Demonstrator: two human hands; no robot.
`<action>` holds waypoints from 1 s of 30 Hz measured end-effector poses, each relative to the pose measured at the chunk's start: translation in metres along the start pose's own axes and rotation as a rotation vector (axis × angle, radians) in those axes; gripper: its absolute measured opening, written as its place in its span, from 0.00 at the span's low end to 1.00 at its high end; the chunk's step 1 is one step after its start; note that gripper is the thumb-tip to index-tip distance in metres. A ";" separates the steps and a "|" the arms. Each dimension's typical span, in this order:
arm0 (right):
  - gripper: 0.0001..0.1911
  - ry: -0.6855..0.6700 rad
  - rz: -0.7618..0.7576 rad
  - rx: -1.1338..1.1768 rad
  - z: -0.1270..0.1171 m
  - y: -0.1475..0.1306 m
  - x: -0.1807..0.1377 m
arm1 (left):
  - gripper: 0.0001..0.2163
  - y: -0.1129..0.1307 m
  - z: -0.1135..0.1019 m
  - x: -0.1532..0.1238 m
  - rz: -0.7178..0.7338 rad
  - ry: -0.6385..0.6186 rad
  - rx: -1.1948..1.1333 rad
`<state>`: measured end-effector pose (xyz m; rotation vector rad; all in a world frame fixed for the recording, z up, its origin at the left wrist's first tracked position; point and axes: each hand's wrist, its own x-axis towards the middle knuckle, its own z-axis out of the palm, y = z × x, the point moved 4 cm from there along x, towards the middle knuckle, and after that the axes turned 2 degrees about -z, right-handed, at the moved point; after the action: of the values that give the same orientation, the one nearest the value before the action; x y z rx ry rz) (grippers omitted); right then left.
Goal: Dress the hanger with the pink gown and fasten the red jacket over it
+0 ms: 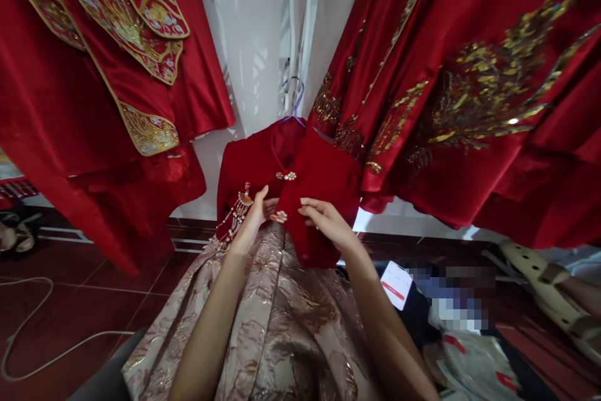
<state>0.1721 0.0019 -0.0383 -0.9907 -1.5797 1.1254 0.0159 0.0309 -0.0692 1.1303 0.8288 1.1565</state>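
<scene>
A small red velvet jacket hangs on a hanger over a pale gold brocade skirt, in the middle of the head view. My left hand pinches the jacket's front edge beside a pearl button. My right hand grips the other front flap, fingertips close to the same button. A second pearl clasp sits at the collar. A beaded red tassel dangles at the jacket's left side.
Long red gowns with gold embroidery hang at the left and right. A white wall stands behind. A white cord lies on the dark red floor. White packages and a tag lie at lower right.
</scene>
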 end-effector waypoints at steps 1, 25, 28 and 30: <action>0.15 -0.048 0.033 0.065 0.002 -0.007 -0.006 | 0.30 0.001 -0.002 -0.004 -0.020 0.000 0.001; 0.19 0.228 -0.072 -0.605 0.040 -0.011 -0.016 | 0.13 0.018 -0.018 -0.033 0.128 -0.118 0.383; 0.15 0.182 -0.061 -0.556 0.040 -0.011 -0.015 | 0.19 0.020 -0.015 -0.034 0.122 -0.091 0.257; 0.09 0.143 -0.082 -0.518 0.039 -0.013 -0.016 | 0.20 0.021 -0.016 -0.034 0.129 -0.045 0.211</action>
<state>0.1369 -0.0247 -0.0350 -1.2937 -1.8152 0.5782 -0.0125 0.0021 -0.0544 1.3954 0.8686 1.1643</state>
